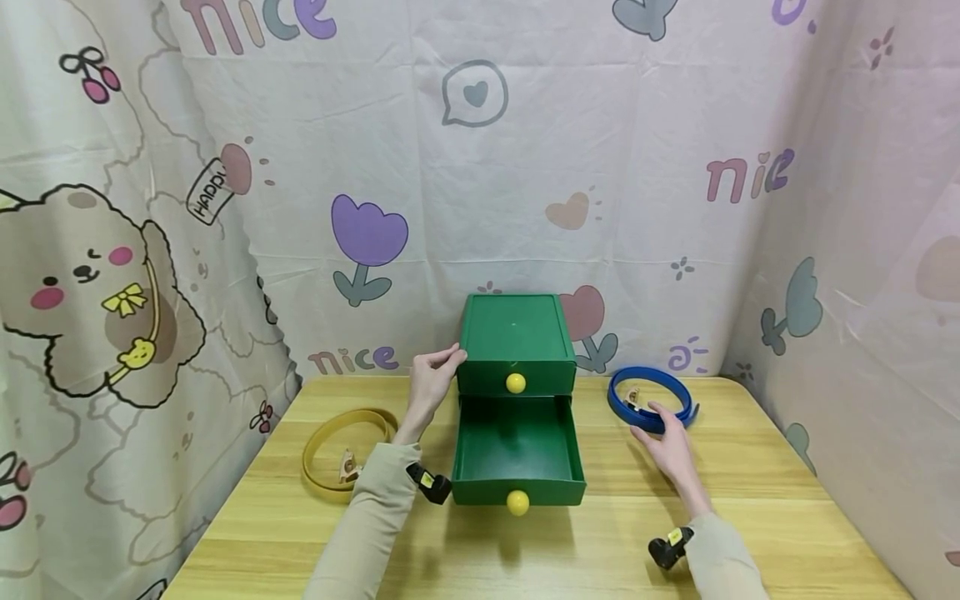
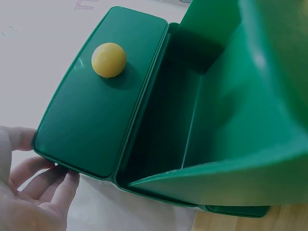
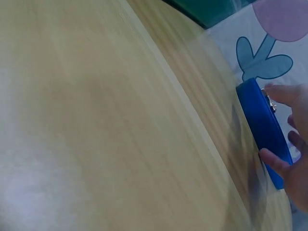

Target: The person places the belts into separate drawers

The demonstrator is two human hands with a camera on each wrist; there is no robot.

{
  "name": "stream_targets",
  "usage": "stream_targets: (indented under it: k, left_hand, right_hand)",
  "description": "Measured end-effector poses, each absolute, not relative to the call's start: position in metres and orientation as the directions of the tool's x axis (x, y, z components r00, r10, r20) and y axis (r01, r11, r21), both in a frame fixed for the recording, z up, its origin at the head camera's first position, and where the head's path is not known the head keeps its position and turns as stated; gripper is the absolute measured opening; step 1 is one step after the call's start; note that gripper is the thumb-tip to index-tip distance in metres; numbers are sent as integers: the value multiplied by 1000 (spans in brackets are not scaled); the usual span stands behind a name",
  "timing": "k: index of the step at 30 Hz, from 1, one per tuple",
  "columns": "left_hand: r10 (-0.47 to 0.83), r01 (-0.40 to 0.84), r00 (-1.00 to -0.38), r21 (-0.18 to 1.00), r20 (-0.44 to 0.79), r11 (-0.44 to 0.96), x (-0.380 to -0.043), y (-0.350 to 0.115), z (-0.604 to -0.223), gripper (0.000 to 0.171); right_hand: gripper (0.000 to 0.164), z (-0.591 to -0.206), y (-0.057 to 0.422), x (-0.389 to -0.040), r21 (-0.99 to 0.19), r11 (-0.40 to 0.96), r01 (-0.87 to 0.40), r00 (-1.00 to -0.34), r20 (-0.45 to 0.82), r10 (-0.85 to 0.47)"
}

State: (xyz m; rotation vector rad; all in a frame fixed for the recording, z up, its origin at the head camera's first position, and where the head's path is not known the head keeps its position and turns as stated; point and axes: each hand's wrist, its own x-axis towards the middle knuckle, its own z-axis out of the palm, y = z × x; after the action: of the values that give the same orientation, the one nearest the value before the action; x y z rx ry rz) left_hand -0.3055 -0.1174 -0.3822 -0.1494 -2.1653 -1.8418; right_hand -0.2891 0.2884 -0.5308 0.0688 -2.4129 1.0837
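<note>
A green drawer box (image 1: 517,329) with yellow knobs stands mid-table, its lower drawer (image 1: 516,492) pulled far out and bare inside. My left hand (image 1: 433,379) holds its upper left corner, one finger over the top edge and the others against the side, as the left wrist view (image 2: 41,187) shows. To the right lies a coiled blue belt (image 1: 618,408) with a metal buckle (image 1: 632,397). My right hand (image 1: 671,446) reaches over its near edge, thumb and index finger spread apart. In the right wrist view the thumb (image 3: 274,161) lies against the belt's outer face.
A coiled yellow belt (image 1: 309,454) with a metal buckle lies on the wooden table (image 1: 615,542), left of the box and partly behind the left forearm (image 1: 367,525). A printed curtain (image 1: 480,192) hangs close behind the table and along both sides.
</note>
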Motion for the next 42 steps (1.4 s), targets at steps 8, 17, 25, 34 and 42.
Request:
stream_targets:
  k: [8, 17, 25, 34, 42]
  left_hand:
    - [-104, 263, -953, 947, 284, 184, -304, -117, -380, 36]
    - [-105, 257, -955, 951, 277, 175, -304, -118, -380, 36]
    - [-108, 256, -955, 952, 276, 170, -303, -118, -380, 36]
    - [-97, 247, -959, 954, 265, 170, -303, -117, -380, 39]
    - [-101, 248, -958, 953, 267, 172, -303, -118, -380, 37]
  right_hand:
    - [64, -531, 292, -293, -671, 699, -249, -908, 412, 71]
    - [62, -528, 295, -292, -673, 708, -213, -931, 360, 63]
    - [51, -524, 298, -287, -650, 739, -178, -953, 300, 35]
    - [42, -525, 301, -282, -654, 746, -126, -970, 238, 44]
    - [53, -532, 301, -281, -631, 765, -130, -969, 244, 37]
